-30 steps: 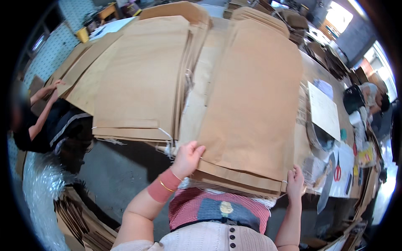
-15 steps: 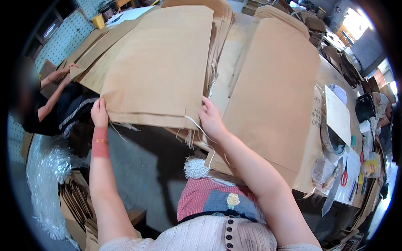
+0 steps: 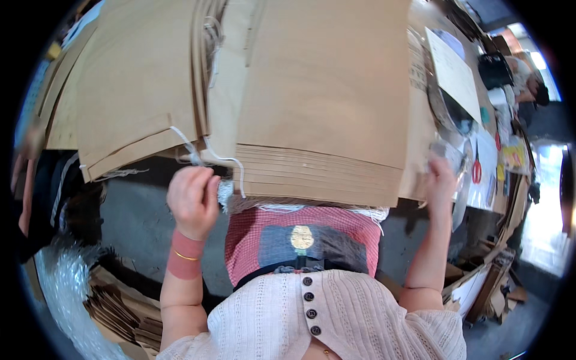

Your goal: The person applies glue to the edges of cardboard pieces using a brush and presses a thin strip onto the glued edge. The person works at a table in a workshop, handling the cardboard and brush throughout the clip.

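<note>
On the left pile lies a brown paper bag (image 3: pixel 138 72), its folded bottom edge hanging slightly over the table's near edge. A white cord (image 3: pixel 225 157) trails from its lower right corner. My left hand (image 3: pixel 193 201) is just below that corner, fingers curled together; whatever they may hold is hidden. In the middle is a stack of brown paper bags (image 3: pixel 327 84), their near edges fanned in steps. My right hand (image 3: pixel 441 180), smeared by motion, is beside the stack's near right corner, close to a clear plastic bag (image 3: pixel 447 150).
To the right, red-handled scissors (image 3: pixel 476 171) and a white board (image 3: pixel 453 72) lie on the table. Clear plastic wrap (image 3: pixel 66 288) and folded brown cardboard (image 3: pixel 120 309) are low at the left. Part of another person in dark clothing (image 3: pixel 54 192) shows at the far left.
Both hands have let go of the left paper bag. My left hand has come back below its right corner; my right hand has swung right past the middle stack. The view has turned right.
</note>
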`<state>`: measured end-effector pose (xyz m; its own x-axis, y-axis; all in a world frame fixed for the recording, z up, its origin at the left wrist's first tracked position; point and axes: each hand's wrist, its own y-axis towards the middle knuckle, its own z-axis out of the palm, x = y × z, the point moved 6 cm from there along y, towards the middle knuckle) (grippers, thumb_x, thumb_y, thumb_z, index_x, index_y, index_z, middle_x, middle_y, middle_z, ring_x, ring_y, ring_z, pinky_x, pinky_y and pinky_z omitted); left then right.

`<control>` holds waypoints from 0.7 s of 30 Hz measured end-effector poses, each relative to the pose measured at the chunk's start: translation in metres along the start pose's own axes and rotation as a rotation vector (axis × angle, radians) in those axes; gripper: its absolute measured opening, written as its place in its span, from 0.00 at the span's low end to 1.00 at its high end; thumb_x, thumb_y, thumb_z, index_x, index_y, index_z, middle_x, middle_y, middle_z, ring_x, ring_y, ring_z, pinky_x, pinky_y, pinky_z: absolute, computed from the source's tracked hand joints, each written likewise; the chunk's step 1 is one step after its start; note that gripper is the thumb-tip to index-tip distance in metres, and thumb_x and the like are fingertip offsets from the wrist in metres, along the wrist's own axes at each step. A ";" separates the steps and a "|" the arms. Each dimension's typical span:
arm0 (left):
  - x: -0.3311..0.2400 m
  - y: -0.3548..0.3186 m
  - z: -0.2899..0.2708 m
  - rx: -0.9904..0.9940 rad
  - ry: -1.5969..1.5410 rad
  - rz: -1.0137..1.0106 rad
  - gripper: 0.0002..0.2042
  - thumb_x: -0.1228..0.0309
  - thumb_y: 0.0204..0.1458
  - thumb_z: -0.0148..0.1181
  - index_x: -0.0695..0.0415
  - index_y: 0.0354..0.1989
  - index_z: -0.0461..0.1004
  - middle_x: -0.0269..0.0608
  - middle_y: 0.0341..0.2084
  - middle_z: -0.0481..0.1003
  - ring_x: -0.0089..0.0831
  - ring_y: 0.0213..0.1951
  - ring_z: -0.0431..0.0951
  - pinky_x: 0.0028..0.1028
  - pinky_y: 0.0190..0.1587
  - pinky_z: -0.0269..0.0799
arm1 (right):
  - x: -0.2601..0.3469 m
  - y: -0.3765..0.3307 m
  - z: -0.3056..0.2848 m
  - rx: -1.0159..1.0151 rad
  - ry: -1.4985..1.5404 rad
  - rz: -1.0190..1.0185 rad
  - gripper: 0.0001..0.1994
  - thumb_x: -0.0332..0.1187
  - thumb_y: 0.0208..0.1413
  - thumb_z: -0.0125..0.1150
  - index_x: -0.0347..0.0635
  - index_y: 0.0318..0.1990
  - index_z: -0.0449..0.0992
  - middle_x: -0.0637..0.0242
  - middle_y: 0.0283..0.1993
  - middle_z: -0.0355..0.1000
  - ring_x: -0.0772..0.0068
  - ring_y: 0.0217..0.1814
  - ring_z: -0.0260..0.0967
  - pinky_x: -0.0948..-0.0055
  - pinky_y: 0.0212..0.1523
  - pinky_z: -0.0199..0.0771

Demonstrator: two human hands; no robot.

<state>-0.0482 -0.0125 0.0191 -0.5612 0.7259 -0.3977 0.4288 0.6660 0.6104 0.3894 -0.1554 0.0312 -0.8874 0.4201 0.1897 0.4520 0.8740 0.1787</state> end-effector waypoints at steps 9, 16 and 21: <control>0.037 0.020 0.104 0.352 -0.538 -0.624 0.25 0.76 0.51 0.57 0.68 0.58 0.60 0.49 0.51 0.67 0.34 0.53 0.67 0.29 0.56 0.62 | -0.116 -0.020 -0.046 0.055 -0.426 -0.006 0.11 0.26 0.49 0.54 0.46 0.41 0.70 0.61 0.34 0.69 0.57 0.40 0.70 0.61 0.37 0.70; -0.100 -0.002 0.074 0.426 -0.290 0.227 0.04 0.76 0.42 0.61 0.58 0.24 0.71 0.42 0.18 0.70 0.42 0.22 0.70 0.36 0.25 0.66 | -0.144 0.061 -0.108 -0.533 0.466 0.361 0.14 0.38 0.48 0.66 0.33 0.24 0.75 0.60 0.20 0.74 0.72 0.20 0.70 0.75 0.26 0.69; -0.069 -0.087 0.150 0.771 -0.053 0.172 0.07 0.74 0.44 0.58 0.60 0.33 0.76 0.48 0.32 0.76 0.45 0.35 0.77 0.39 0.37 0.72 | -0.207 0.130 -0.049 -0.416 0.223 0.464 0.22 0.47 0.48 0.64 0.33 0.21 0.74 0.62 0.16 0.72 0.67 0.21 0.74 0.70 0.29 0.72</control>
<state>0.0597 -0.0943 -0.1094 -0.4163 0.8237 -0.3849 0.8869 0.4611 0.0277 0.6361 -0.1405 0.0626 -0.5721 0.6308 0.5242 0.8200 0.4285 0.3793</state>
